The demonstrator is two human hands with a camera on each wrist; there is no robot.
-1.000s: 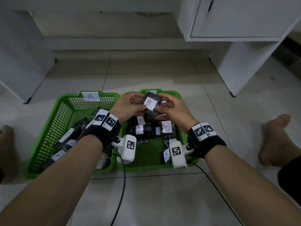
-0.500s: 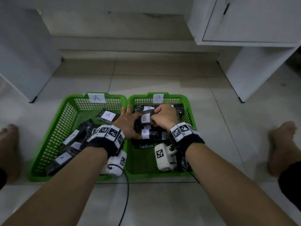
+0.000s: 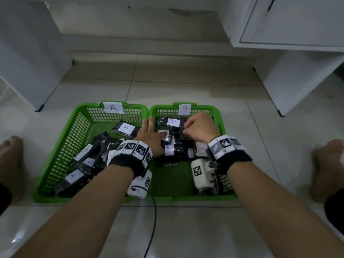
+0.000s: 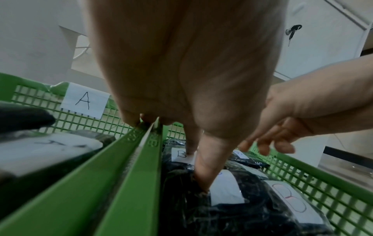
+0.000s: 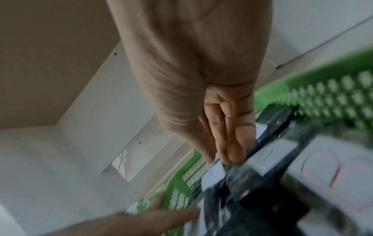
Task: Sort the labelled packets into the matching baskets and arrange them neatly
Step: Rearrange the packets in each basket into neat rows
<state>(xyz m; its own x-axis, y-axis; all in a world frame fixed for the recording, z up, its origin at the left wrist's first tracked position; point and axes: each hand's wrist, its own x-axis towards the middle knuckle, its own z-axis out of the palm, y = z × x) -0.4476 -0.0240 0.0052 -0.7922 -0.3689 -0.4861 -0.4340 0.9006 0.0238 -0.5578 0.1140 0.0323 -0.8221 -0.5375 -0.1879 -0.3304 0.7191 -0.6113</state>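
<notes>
Two green baskets stand side by side on the floor, basket A (image 3: 61,146) on the left and basket B (image 3: 219,116) on the right, each with a paper letter tag on its far wall. Several dark packets with white "A" labels (image 3: 126,127) lie loosely in basket A. Basket B holds several "B" packets (image 3: 173,122) in rows. My left hand (image 3: 152,133) reaches across the shared rims (image 4: 137,191). Its thumb (image 4: 203,178) and forefinger press flat on B packets. My right hand (image 3: 197,127) hovers at the back of basket B, its fingertips (image 5: 232,153) touching a packet edge and holding nothing.
Bare feet rest on the tiles at the far left (image 3: 11,161) and far right (image 3: 327,164). A white cabinet (image 3: 297,25) stands at the back right and a white unit (image 3: 28,53) at the back left. A black cable (image 3: 154,220) trails from the left wrist.
A second ago both hands held a "B" packet above basket B. They lowered it into the basket; the left hand now presses on packets and the right has let go.
</notes>
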